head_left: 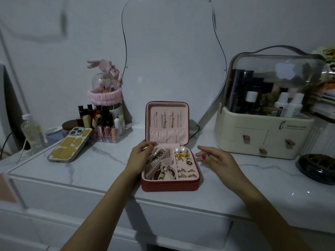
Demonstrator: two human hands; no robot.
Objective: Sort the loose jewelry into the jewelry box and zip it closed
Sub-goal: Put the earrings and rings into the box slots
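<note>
A white marble-patterned table [226,180] stands against a pale wall with a wavy-edged mirror [172,57] at upper centre. The red jewelry box [170,184] sits open mid-frame, lid upright, its pink compartments filled with bracelets, pearl earrings [180,150] and rings. The left hand [140,156] rests on the box's left rim, fingers curled over the bracelets; the right hand [215,157] hovers just right of it, fingers loosely spread. A phone [69,144] lies at left, a cosmetics case [268,134] at right.

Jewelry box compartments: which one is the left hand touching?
The back-left compartment holding the pearl bracelets; the left hand has its fingers at that corner, while the other compartments are untouched.
</note>
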